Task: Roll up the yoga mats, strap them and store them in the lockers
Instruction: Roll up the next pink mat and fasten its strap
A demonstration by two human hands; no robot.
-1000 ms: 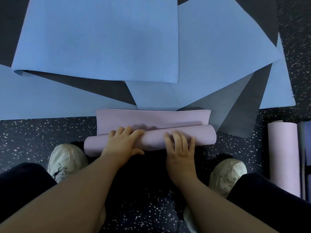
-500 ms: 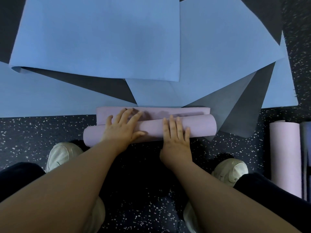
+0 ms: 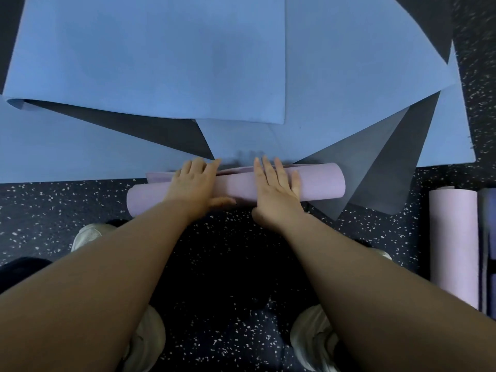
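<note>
A lilac yoga mat lies rolled almost to its end on the dark speckled floor, with only a thin strip of flat mat showing behind the roll. My left hand presses flat on the roll's left half, fingers straight and pointing away from me. On the right half my right hand lies the same way, fingers spread over the top. Several blue mats lie unrolled and overlapping just beyond the roll.
A grey mat pokes out from under the blue ones at the right. Another rolled lilac mat lies at the right edge beside a dark blue roll. My pale shoes stand on the speckled floor below.
Both hands pushed the lilac roll away from me, up to the blue mats. The flat strip behind the roll shrank to a sliver.
</note>
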